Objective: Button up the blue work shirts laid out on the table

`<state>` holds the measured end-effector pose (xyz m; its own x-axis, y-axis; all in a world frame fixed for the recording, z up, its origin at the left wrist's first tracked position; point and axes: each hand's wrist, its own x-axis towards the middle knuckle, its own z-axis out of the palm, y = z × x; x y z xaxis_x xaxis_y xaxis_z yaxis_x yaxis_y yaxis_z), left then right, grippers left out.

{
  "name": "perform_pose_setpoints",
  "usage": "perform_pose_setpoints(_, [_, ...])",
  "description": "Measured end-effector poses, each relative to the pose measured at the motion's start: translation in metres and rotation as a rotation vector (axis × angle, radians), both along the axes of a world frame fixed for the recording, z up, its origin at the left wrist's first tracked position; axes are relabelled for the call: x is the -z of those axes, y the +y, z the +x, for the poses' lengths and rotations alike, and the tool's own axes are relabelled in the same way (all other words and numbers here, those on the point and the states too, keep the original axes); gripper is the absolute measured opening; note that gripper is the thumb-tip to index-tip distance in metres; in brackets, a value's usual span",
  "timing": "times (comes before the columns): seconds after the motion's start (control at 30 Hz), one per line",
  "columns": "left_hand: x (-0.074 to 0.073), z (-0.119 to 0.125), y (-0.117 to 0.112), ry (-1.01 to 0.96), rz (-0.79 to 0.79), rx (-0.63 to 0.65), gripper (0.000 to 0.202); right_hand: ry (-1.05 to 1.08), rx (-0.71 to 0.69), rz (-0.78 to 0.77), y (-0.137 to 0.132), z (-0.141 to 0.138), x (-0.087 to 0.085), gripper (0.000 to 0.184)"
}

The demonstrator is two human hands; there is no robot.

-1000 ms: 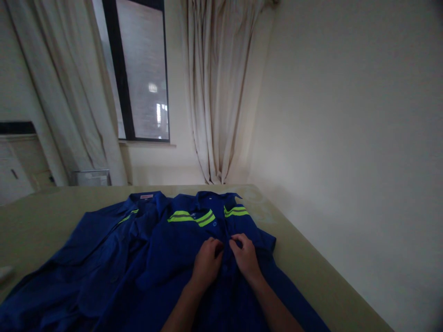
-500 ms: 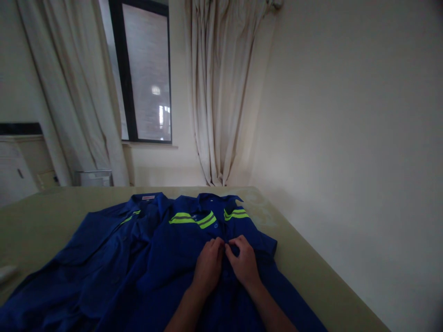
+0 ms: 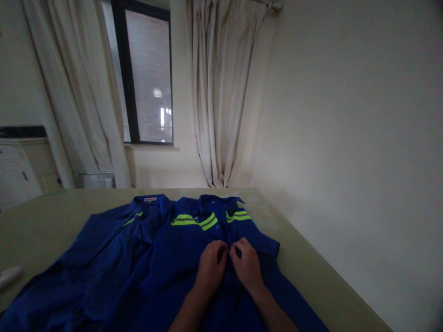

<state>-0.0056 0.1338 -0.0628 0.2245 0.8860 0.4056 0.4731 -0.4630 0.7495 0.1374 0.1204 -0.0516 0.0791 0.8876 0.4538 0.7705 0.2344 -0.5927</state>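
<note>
A dark blue work jacket [image 3: 176,249] with yellow-green and grey reflective stripes lies spread on the table, collar pointing away from me. At its front opening, below a visible button [image 3: 217,227], my left hand [image 3: 212,263] pinches the fabric edge between thumb and fingers. Close beside it, my right hand [image 3: 246,263] pinches the other side of the opening in the same way. The fingertips of both hands nearly meet; whether a button is between them is hidden. To the left lies a second blue jacket [image 3: 107,258], partly under the first, with a label inside its collar.
The garments rest on a greenish table [image 3: 308,263] whose right edge runs along a pale wall [image 3: 353,138]. A white object [image 3: 10,275] lies at the far left. Beyond the table are curtains [image 3: 221,92], a window [image 3: 148,74] and a white cabinet [image 3: 17,166].
Both hands have stayed at the jacket's front opening, with small finger movements; the left fingers have curled into a rounder pinch. The whole view has shifted slightly.
</note>
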Motion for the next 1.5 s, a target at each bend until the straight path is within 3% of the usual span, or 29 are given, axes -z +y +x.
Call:
perform_pose_setpoints(0.13, [-0.001,-0.002,0.002,-0.108,-0.004,0.024,0.016,-0.001,0.004,0.021,-0.001,0.000,-0.001,0.018])
perform_pose_setpoints(0.3, [0.002,-0.001,0.002,-0.136,-0.071,-0.036,0.016,-0.026,0.022,0.035,-0.003,-0.001,-0.003,0.009])
perform_pose_setpoints(0.7, [-0.009,-0.001,-0.005,0.136,0.002,-0.136,0.021,-0.037,-0.109,0.044,-0.004,-0.001,-0.001,0.014])
perform_pose_setpoints(1.03, [-0.008,-0.002,-0.005,0.111,-0.007,-0.155,0.020,-0.016,-0.160,0.075,-0.005,-0.002,-0.005,0.015])
perform_pose_setpoints(1.27, [-0.007,-0.002,-0.005,0.086,-0.048,-0.192,0.012,-0.108,-0.104,0.104,-0.007,-0.002,-0.004,0.014])
perform_pose_setpoints(1.5, [-0.010,-0.002,-0.009,0.125,0.013,-0.212,0.013,-0.127,-0.084,0.067,-0.007,-0.006,-0.004,0.014])
